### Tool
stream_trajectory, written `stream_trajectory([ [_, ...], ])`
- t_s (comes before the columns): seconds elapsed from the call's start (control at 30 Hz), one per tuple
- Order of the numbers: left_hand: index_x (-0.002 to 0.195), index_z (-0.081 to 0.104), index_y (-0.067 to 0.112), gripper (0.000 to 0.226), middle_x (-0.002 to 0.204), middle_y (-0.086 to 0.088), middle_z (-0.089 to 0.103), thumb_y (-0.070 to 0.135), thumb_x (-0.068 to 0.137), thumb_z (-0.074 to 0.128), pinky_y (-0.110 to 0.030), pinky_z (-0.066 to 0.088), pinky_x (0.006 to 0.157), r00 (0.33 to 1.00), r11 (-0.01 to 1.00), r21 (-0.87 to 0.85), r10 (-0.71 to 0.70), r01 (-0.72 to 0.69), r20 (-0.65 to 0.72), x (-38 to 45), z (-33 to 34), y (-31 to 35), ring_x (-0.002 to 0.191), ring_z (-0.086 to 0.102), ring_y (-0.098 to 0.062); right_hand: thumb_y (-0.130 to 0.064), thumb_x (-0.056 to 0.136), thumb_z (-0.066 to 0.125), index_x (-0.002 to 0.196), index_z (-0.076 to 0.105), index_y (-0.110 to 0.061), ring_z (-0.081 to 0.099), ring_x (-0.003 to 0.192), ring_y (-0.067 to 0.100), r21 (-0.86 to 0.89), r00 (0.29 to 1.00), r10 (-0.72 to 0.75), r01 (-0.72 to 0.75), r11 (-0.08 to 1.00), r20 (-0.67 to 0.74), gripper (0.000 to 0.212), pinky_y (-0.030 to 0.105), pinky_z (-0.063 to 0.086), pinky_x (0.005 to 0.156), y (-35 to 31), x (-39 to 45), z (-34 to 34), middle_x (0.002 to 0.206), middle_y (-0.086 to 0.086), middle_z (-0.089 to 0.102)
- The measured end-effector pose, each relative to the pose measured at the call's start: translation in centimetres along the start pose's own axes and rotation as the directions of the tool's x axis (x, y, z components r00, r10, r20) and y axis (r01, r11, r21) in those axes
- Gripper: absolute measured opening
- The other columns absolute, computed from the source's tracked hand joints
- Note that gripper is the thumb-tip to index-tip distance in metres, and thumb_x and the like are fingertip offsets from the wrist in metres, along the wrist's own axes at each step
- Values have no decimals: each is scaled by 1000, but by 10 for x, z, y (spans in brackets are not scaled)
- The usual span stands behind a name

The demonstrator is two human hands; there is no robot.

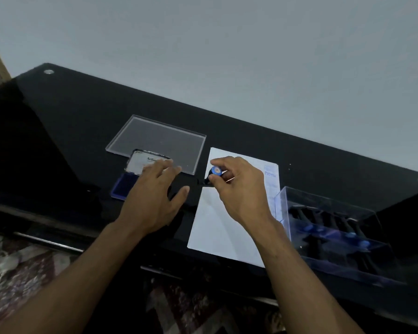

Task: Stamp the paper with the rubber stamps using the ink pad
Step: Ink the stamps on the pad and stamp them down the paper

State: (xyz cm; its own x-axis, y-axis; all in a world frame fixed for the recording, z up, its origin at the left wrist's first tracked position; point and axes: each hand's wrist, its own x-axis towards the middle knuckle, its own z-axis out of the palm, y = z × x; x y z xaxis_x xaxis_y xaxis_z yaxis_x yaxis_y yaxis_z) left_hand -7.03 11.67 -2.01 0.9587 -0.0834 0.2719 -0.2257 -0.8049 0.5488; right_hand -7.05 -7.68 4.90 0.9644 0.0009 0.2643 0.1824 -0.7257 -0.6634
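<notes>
The paper (217, 213) lies nearest on the black desk (82, 112), long axis running away from the person and tilted slightly right; its near and middle areas show no impressions, while faint blue marks sit along the far right edge, too blurred to read. Judged from this, most of the stamping remains. To the right, a clear box (336, 235) holds further rubber stamps, apparently unused. Above the paper's far left corner, the right hand (239, 186) pinches a rubber stamp (214, 173) between curled fingers; the stamp's long axis leans toward the left, blue cap facing up toward the viewer, base end pointing down-left toward the ink pad. The left hand (155, 194) is spread, fingers nearly straight, resting at the open ink pad (121, 186), holding nothing. Inking appears to be the step in hand. Farthest lies a clear lid (159, 138).
</notes>
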Motion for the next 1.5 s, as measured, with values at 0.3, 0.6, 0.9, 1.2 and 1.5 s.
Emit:
stream_trajectory([
  [0.3, 142, 54, 19, 53, 155, -2, 43, 45, 96, 61, -45, 23, 123, 986, 990, -20, 141, -140, 88, 23, 46, 49, 150, 27, -20, -14, 86, 75, 106, 75, -15, 66, 79, 10, -32, 990, 49, -54, 998, -130, 20, 34, 59, 79, 49, 0, -53, 102, -3, 68],
  [0.6, 143, 55, 25, 54, 159, 0, 40, 54, 97, 51, -45, 19, 123, 972, 984, -15, 178, -178, 150, 61, 86, 72, 151, 27, -21, -14, 87, 74, 107, 75, -15, 64, 82, 10, -125, 982, 84, -106, 986, -170, 20, 17, 53, 82, 88, 29, -73, 103, -2, 68],
  [0.9, 139, 59, 28, 62, 158, 0, 40, 63, 93, 39, -56, 19, 123, 957, 973, 29, 220, -229, 189, 100, 115, 60, 152, 23, -25, -20, 89, 71, 113, 73, -16, 62, 88, 8, -168, 979, 149, -171, 971, -136, 24, 11, 48, 83, 110, 55, -63, 111, -2, 67],
  [1.2, 140, 58, 29, 67, 158, -1, 41, 67, 93, 31, -58, 14, 123, 945, 966, 52, 236, -254, 226, 99, 127, 50, 152, 24, -23, -21, 90, 70, 117, 72, -16, 59, 88, 6, -204, 986, 133, -150, 967, -96, 27, 9, 46, 82, 118, 59, -55, 112, 0, 66],
  [1.5, 141, 57, 31, 66, 159, 0, 38, 67, 93, 31, -59, 10, 123, 946, 966, 69, 227, -249, 230, 100, 129, 49, 153, 22, -23, -23, 91, 69, 120, 70, -16, 55, 89, 5, -220, 984, 172, -180, 959, -55, 30, 15, 45, 86, 119, 61, -50, 116, 0, 65],
])
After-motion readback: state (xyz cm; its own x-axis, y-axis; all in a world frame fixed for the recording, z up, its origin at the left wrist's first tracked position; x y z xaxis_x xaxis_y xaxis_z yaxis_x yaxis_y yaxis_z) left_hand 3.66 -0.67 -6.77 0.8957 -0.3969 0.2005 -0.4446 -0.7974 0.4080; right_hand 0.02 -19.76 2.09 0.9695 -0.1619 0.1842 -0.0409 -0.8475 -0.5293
